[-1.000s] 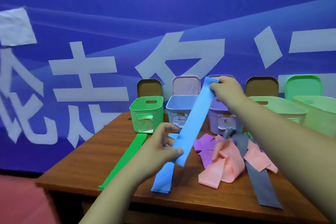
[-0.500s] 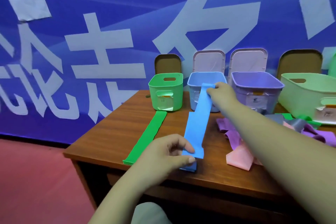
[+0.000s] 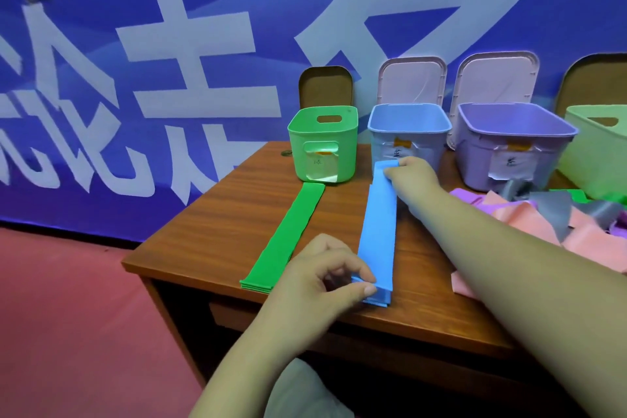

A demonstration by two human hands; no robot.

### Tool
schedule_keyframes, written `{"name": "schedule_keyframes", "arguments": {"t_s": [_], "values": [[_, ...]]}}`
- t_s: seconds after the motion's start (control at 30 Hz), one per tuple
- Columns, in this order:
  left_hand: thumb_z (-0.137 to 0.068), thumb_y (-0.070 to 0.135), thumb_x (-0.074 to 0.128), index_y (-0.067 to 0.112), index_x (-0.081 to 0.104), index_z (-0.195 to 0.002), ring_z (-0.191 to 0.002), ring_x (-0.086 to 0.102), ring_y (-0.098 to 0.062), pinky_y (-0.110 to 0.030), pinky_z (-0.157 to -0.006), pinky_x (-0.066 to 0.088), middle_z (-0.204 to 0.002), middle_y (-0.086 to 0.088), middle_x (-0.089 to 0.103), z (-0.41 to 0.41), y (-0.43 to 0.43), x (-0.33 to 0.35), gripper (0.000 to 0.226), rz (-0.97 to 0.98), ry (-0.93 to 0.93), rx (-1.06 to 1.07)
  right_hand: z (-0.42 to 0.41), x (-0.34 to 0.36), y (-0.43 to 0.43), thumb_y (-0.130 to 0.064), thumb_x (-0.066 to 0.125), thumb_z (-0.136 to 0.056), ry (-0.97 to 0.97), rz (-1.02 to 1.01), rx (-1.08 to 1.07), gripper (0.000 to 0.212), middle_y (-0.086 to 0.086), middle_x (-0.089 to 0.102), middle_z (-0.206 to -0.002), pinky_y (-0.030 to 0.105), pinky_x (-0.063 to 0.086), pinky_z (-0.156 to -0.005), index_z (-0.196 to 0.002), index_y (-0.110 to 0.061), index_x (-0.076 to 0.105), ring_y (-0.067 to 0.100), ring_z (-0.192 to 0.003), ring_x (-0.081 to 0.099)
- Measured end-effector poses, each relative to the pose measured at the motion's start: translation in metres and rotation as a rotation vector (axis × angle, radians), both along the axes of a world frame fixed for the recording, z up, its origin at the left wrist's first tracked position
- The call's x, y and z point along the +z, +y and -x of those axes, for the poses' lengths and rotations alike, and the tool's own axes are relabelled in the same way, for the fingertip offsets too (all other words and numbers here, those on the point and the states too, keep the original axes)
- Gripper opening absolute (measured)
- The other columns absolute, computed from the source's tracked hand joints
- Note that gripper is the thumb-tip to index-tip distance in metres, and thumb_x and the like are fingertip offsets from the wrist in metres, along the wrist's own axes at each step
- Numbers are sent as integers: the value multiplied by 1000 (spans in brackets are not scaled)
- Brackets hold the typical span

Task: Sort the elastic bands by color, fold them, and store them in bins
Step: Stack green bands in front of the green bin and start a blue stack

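Observation:
A blue elastic band (image 3: 378, 231) lies stretched lengthwise on a stack of blue bands on the wooden table (image 3: 220, 231). My left hand (image 3: 325, 276) pinches its near end at the table's front edge. My right hand (image 3: 409, 178) pinches its far end just in front of the blue bin (image 3: 409, 132). A flat stack of green bands (image 3: 288, 234) lies to the left, running up to the green bin (image 3: 322, 142). A purple bin (image 3: 509, 142) stands right of the blue one. A loose heap of pink, grey and purple bands (image 3: 543, 217) lies at the right.
A pale green bin (image 3: 597, 146) stands at the far right. Bin lids (image 3: 412, 78) lean upright against the blue banner wall behind the bins. The table's left corner and front edge are close to my left hand, with red floor (image 3: 68, 316) below.
Both hands have lowered the blue band from the air onto the blue stack on the table. The camera has tilted down and moved closer.

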State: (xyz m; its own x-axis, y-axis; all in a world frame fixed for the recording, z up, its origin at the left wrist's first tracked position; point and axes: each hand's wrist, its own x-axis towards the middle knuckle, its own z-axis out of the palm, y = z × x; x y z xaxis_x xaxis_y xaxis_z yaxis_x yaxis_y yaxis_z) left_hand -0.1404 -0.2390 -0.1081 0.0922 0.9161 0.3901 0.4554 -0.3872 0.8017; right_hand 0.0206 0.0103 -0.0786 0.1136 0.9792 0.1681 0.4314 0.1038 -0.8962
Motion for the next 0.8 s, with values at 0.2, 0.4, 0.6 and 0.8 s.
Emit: {"name": "schedule_keyframes", "arguments": {"t_s": [0.2,0.4,0.6,0.8], "values": [[-83,21,88,30,81,-87,-91,61,-17,-22,-80,49,-101,5,61,0,1,-4,12,33,7,19,7,-8,2,-5,59,-80,25,52,12,24,7,53,-64,40,46,-65,-61,-15,48,31,-73,56],[-84,25,88,32,80,-87,-88,61,-11,-18,-78,47,-97,8,59,3,-1,-4,11,61,43,40,10,-19,5,-11,61,-76,85,79,13,17,6,56,-72,36,44,-66,-65,-20,52,28,-73,56],[-81,25,90,29,79,-95,-101,64,-19,-33,-91,52,-106,9,62,6,1,-7,19,84,116,1,7,-18,19,-3,55,-93,-23,113,62,16,15,50,-88,32,37,-65,-78,-8,55,32,-92,54],[-80,29,90,33,77,-102,-110,64,-14,-31,-91,52,-110,15,63,9,2,-8,25,64,206,-1,6,-22,23,-9,60,-90,-286,82,6,11,13,54,-88,33,29,-52,-80,-8,56,30,-86,52]]}}
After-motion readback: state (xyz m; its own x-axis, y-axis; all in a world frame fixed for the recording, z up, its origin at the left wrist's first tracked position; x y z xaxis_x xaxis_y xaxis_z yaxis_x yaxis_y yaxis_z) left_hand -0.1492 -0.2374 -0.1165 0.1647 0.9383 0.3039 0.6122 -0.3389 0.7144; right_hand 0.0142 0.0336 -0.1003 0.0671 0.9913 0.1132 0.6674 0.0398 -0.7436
